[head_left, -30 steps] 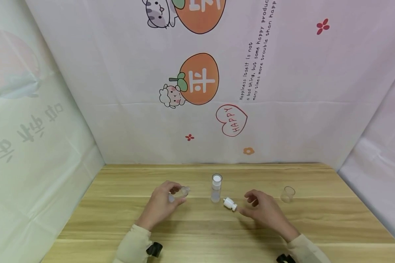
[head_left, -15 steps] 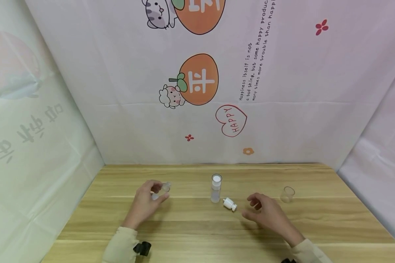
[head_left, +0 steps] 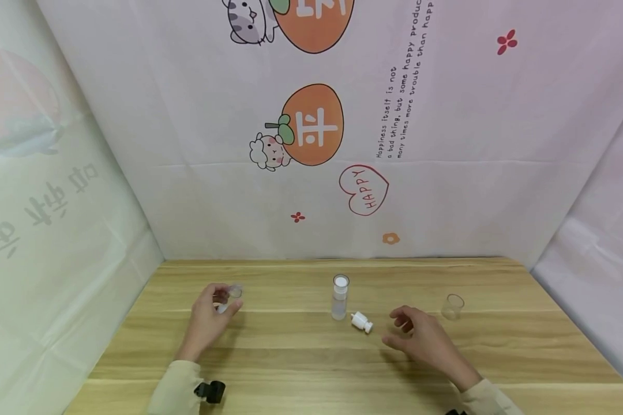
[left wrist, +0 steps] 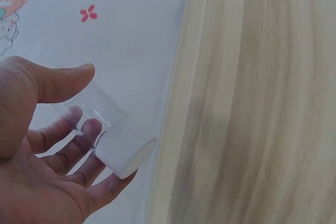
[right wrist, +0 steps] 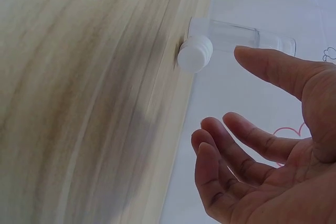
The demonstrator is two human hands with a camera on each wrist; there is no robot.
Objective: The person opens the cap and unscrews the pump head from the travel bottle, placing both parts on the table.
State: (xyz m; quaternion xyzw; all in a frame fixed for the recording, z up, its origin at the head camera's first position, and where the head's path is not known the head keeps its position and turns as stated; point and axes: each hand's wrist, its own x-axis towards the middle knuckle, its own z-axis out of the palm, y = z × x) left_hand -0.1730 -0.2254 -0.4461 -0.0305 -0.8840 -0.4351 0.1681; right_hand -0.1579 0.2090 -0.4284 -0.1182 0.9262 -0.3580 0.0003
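My left hand [head_left: 203,323] holds a small clear bottle [left wrist: 113,129] with a frosted lower part. Thumb and fingers curl round it above the table's left side. My right hand [head_left: 419,341], holding nothing, hovers over the table with loosely bent fingers. Just left of that hand a white pump head [head_left: 361,322] lies on its side, apart from the fingertips; its round end [right wrist: 194,56] faces the right wrist camera. Another bottle [head_left: 340,306], frosted below with a white top inside a clear sleeve, stands upright near the middle.
A clear cap [head_left: 453,308] stands to the right, beyond my right hand. The wooden table [head_left: 301,369] ends at a printed white cloth [head_left: 213,202] at the back. More cloth hangs at both sides.
My left hand has carried the clear bottle leftward across the table. My right hand has drawn back slightly to the right from the pump head, which stays in place.
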